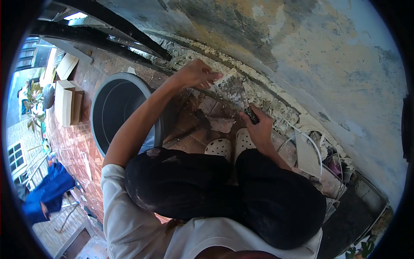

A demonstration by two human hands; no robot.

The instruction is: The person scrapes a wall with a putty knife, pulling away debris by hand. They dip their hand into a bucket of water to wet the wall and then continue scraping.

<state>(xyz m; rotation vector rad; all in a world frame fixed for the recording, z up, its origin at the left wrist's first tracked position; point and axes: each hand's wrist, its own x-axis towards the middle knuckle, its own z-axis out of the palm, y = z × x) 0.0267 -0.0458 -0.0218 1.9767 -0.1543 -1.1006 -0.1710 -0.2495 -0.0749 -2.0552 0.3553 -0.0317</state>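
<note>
My left hand (196, 74) reaches over the base of the wall, its fingers apart and slightly bent. Its fingertips are right at the pale corner of a rough grey-and-white chunk of plaster (233, 90). My right hand (261, 129) is closed around a short black handle (251, 115), at the near side of the rubble; the working end of this tool is hidden. Crumbled plaster (263, 98) lies along the wall's foot around both hands. Below them show my spotted cream clogs (218, 147) on the tiles.
A large dark grey tub (123, 108) stands left of my left forearm. Black beams (116, 30) slant across the upper left. The peeling wall (327, 64) rises on the right, with a white cable (311, 142) and debris below. Cardboard (65, 102) and a person in blue (49, 190) are at left.
</note>
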